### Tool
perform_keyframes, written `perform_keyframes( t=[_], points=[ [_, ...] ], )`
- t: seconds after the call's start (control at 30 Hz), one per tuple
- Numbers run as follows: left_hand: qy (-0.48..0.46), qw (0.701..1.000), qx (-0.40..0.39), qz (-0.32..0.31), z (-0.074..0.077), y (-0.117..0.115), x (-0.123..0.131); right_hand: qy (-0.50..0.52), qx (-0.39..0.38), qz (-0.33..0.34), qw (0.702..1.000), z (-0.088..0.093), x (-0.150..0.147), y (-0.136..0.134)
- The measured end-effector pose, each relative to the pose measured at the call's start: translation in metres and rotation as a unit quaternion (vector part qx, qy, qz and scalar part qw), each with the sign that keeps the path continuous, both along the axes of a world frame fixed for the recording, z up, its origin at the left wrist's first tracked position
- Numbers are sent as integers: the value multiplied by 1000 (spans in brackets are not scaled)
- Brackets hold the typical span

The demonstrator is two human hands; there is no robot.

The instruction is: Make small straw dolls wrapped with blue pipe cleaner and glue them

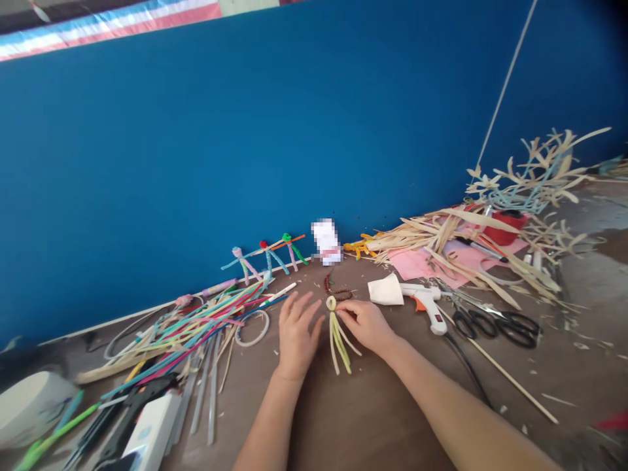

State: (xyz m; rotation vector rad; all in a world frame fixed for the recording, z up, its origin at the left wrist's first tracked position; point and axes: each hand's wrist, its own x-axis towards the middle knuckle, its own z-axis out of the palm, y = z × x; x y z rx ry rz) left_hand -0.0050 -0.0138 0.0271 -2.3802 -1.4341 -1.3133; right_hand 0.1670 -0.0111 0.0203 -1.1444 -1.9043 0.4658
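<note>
On the desk (343, 418), between both hands | strip bundle (339, 340): pale yellow-green, looped knot at far end, loose ends fanned toward the person | left hand (297, 335): flat, fingers spread, beside bundle | right hand (367, 324): fingertips pinching bundle near knot

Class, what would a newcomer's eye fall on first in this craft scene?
A big blue wall fills the back. In the middle, the left hand lies flat beside a pale yellow strip bundle that the right hand pinches. Bright pipe-cleaner figures stand against the wall.
</note>
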Motion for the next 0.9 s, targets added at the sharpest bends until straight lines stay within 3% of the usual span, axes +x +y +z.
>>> perform_keyframes(
  t=[0.07,0.2,0.47,0.67,0.9],
  points=[
    [74,997,15,-13,4,0,-1,6,5,-2,1000,0,-1,-1],
    [122,992,6,4,7,-3,2,1,8,-7,1000,0,-2,-2],
    [143,989,-26,41,5,-7,6,-7,20,1,1000,-2,-1,-2],
    [116,992,-44,-17,5,-4,2,-28,67,15,997,6,2,-4],
    [144,988,-44,-33,8,-6,6,-79,88,7,993,9,2,-6]
  ],
)
